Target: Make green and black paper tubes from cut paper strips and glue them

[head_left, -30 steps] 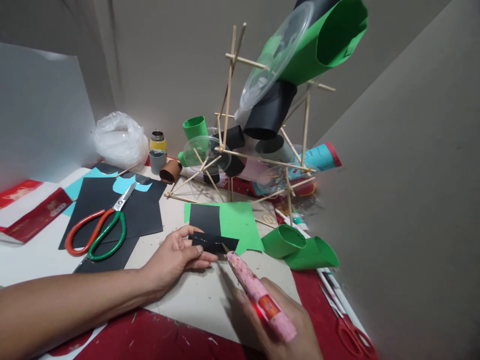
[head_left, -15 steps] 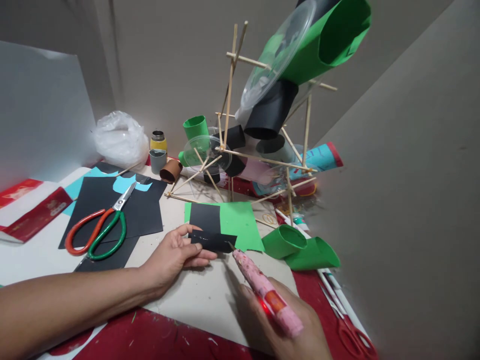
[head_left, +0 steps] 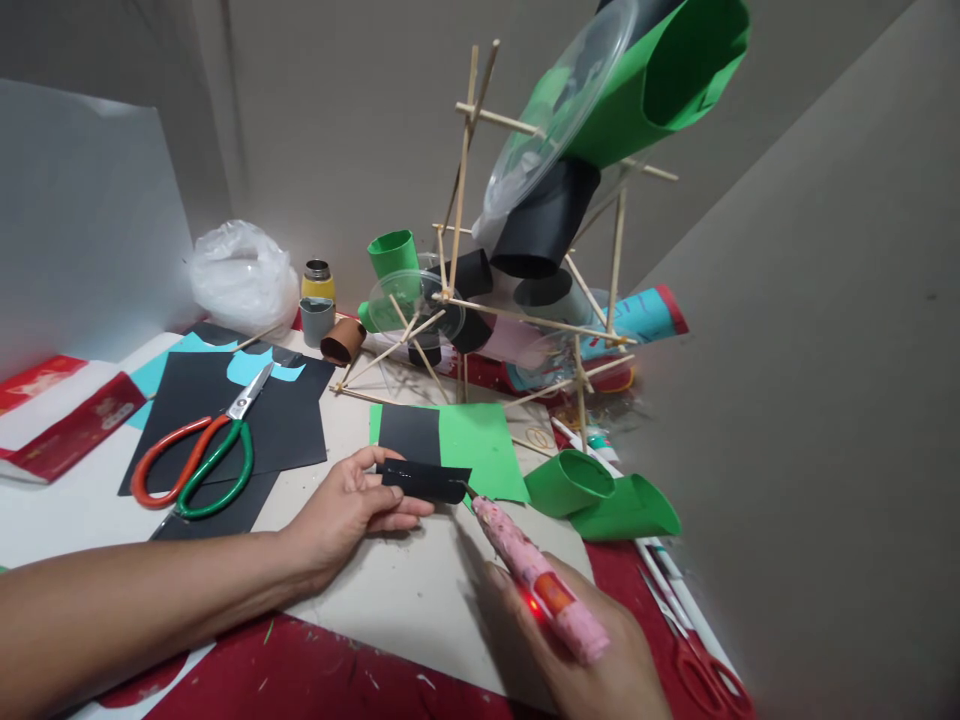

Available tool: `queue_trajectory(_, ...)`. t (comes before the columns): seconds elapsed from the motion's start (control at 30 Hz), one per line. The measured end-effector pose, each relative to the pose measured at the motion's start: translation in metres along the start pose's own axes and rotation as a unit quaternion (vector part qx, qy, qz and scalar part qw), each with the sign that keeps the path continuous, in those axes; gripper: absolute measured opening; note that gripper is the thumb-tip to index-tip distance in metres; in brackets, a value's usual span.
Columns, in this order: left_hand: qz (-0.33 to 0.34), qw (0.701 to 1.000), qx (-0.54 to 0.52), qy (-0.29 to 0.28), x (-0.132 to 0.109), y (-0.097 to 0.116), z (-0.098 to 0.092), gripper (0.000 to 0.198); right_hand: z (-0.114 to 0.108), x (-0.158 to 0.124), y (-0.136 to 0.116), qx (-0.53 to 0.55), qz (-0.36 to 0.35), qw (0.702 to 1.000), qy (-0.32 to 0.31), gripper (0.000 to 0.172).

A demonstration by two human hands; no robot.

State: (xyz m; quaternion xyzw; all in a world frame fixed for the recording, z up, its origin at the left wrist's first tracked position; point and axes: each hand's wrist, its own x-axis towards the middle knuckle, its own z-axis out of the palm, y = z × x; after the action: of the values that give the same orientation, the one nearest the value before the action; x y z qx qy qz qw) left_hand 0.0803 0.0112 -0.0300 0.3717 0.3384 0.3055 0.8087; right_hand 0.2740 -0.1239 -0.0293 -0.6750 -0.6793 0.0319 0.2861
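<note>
Between the thumb and fingers of my left hand (head_left: 360,505) is a curled black paper strip (head_left: 427,482), with a shiny line of glue along its upper face. My right hand (head_left: 592,640) is wrapped round a pink hot glue gun (head_left: 517,550) with a red light glowing on its side. The gun's nozzle touches or nearly touches the strip's right end. Behind the strip lie a green sheet (head_left: 480,450) and a black paper piece (head_left: 409,432). Most of the right-hand fingers are hidden under the gun.
A wheel-like frame of wooden sticks (head_left: 525,318), with plastic discs and green and black paper tubes, rises behind. Large scissors (head_left: 240,430) lie on black sheets at left; red-handled scissors (head_left: 705,670) lie at right. Two green paper tubes (head_left: 574,483) stand right of the green sheet.
The glue gun's tip has moved slightly right to the end of the black strip. My left hand has stayed in place with the strip.
</note>
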Motion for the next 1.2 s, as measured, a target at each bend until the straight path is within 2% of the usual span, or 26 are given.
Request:
queue_trajectory(0.2, 0.001, 1.000, -0.008, 0.000, 0.000, 0.000, 0.000, 0.036, 0.008, -0.001, -0.002, 0.018, 0.017, 0.999, 0.045, 0.029)
queue_trajectory(0.47, -0.025, 1.000, -0.002, -0.008, 0.000, -0.002, 0.002, 0.034, 0.012, -0.001, -0.008, 0.020, 0.001, 0.999, 0.025, 0.030)
queue_trajectory(0.8, -0.020, 1.000, 0.003, -0.023, -0.001, -0.005, 0.003, 0.042, 0.016, 0.001, -0.021, 0.026, -0.001, 1.000, -0.009, 0.030)
queue_trajectory(1.2, 0.000, 0.997, 0.016, -0.070, -0.003, -0.006, 0.005, 0.040, 0.029, 0.001, -0.028, 0.020, -0.025, 0.999, 0.013, 0.031)
